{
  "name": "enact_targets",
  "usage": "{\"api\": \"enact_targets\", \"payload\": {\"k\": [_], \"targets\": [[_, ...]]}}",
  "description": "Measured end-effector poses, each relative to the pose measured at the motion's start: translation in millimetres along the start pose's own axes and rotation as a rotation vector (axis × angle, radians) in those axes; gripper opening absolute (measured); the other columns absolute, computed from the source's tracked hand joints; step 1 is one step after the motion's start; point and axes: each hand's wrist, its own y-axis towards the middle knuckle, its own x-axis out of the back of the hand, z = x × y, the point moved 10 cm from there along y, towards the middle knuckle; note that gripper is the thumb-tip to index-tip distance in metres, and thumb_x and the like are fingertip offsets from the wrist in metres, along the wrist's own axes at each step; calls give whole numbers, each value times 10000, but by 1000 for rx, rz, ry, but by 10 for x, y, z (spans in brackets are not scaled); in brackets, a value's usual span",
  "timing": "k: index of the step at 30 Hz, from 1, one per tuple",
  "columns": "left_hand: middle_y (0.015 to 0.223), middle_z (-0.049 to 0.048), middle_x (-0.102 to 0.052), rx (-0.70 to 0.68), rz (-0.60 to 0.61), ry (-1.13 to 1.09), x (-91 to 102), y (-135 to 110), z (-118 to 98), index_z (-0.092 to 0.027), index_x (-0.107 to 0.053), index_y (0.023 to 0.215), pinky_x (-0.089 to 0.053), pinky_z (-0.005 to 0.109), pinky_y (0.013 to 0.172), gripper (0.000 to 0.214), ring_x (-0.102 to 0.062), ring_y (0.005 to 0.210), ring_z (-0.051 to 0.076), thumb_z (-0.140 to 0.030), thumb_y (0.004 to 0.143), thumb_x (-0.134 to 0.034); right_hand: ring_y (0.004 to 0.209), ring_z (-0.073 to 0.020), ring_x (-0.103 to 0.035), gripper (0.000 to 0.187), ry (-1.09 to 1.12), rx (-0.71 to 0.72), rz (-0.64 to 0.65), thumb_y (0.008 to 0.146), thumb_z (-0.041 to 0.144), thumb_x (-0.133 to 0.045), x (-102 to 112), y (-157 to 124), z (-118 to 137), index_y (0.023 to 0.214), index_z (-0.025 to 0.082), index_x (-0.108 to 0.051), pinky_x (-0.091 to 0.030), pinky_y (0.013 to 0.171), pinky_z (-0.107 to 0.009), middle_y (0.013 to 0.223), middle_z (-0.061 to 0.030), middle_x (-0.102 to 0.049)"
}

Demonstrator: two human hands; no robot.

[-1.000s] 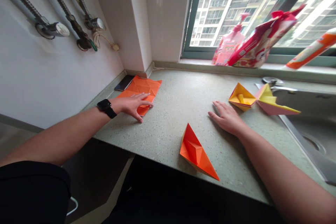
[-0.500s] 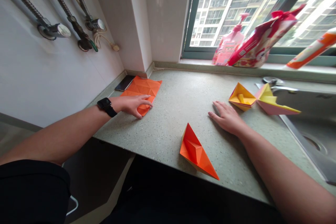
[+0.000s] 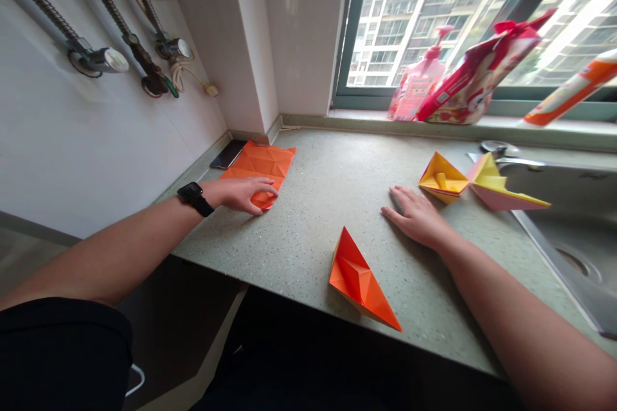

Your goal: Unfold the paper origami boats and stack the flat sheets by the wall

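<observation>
My left hand (image 3: 243,194), with a black watch on its wrist, curls over the near corner of a creased orange sheet of paper (image 3: 267,159). Thumb and fingers close around that corner, and its edge bends up slightly between them. On the counter's right side, my right hand (image 3: 417,215) rests palm down with nothing in it, its fingers extended and the thumb apart. A folded orange paper boat (image 3: 359,276) stands near the front edge, between the hands and touched by neither. Beyond my right hand sit a yellow folded paper boat (image 3: 442,178) and a pink-and-yellow one (image 3: 501,186).
A dark phone (image 3: 228,154) lies by the left wall, beside the orange sheet. The steel sink (image 3: 578,231) is at the right. A pink pump bottle (image 3: 418,83), a red bag (image 3: 482,74) and an orange-white tube (image 3: 573,90) stand on the windowsill.
My left fingers have drawn in slightly on the sheet's near corner, which now bends up. The right hand and the folded boats stay in place.
</observation>
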Motion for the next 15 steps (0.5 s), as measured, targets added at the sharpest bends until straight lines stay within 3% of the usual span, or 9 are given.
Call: {"api": "enact_targets", "payload": {"k": [5,8,11,13,15], "targets": [[1783,72,-428,6,9,-1,44,0,9,-323,-545,1629,-328,473,1328,906,-398,1639,351,-550,798,-825,1652,-397,-375,831,-8,-10,24,1026,644,-417,-15,0,-6,1679,133,-470,-324,1354,-530,1745,-185,-472],[1704,94,-538,50,-44,3,142,73,40,-294,-576,1603,-394,460,1284,824,-513,1555,343,-675,886,-717,1654,-403,-370,835,-11,-8,26,1025,645,-421,-22,4,-9,1679,127,-469,-326,1353,-537,1748,-190,-465],[1615,112,-614,118,-264,39,385,220,121,-257,-640,1535,-426,465,1260,657,-573,1486,330,-649,1020,-522,1650,-407,-374,823,-12,-4,15,1027,642,-424,-19,7,-10,1688,153,-464,-322,1352,-554,1740,-180,-481],[1585,124,-624,154,-433,93,536,321,172,-236,-654,1511,-409,472,1278,599,-560,1489,329,-583,1053,-483,1649,-403,-378,816,-10,-3,13,1028,642,-427,-20,5,-9,1692,167,-460,-321,1352,-550,1738,-172,-487],[1632,137,-575,220,-514,142,578,431,256,-228,-605,1562,-366,494,1310,623,-510,1533,341,-573,1057,-489,1649,-402,-378,815,-5,-4,12,1031,638,-421,-20,-1,-7,1690,161,-460,-320,1353,-545,1742,-174,-481]]}}
